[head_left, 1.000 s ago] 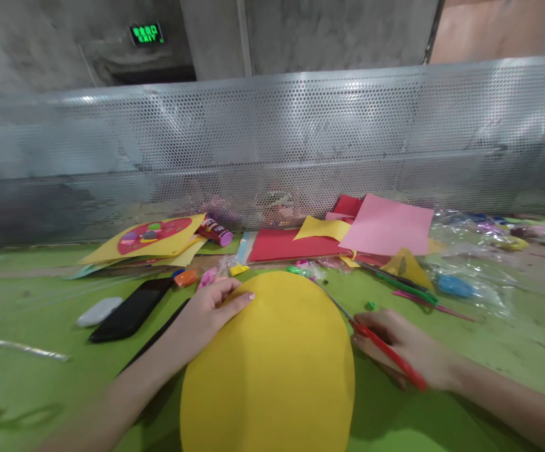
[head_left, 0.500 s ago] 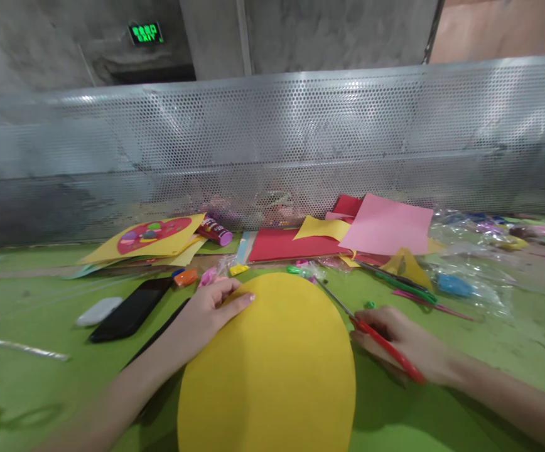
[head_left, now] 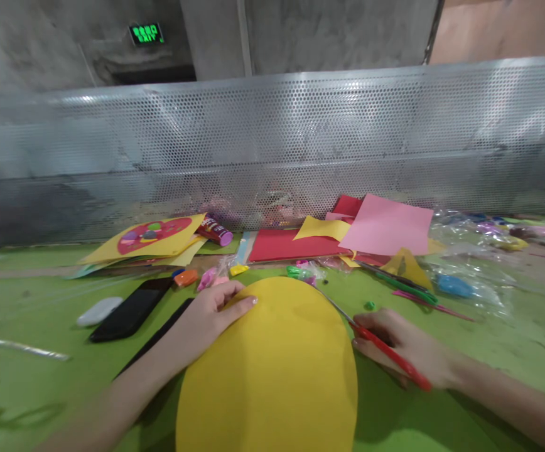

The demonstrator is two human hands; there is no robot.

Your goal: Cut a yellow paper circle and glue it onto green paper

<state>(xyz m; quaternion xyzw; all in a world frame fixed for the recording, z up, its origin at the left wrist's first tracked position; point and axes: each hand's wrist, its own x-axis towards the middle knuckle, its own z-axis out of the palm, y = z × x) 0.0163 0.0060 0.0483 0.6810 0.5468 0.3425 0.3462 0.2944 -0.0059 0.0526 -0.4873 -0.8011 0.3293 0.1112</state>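
A large yellow sheet of paper (head_left: 272,370) with a rounded outline stands out in the lower middle of the head view. My left hand (head_left: 223,317) grips its upper left edge, thumb on the face and the fingers partly hidden behind. Red-handled scissors (head_left: 390,351) are in my right hand (head_left: 402,345), with my fingers closed around the handle. Their blade lies along the paper's upper right edge, pointing up and left. Whether the blades are touching the paper I cannot tell.
Behind my left forearm lie a black phone (head_left: 134,311) and a white case (head_left: 100,312). A yellow card with a red heart (head_left: 154,235), pink paper (head_left: 388,225), red paper (head_left: 291,245) and green-handled scissors (head_left: 409,287) lie farther back, before a perforated metal panel (head_left: 272,138).
The yellow paper and both hands have shifted very slightly down. My right hand and the scissors have also drifted a little to the right. My grips look the same.
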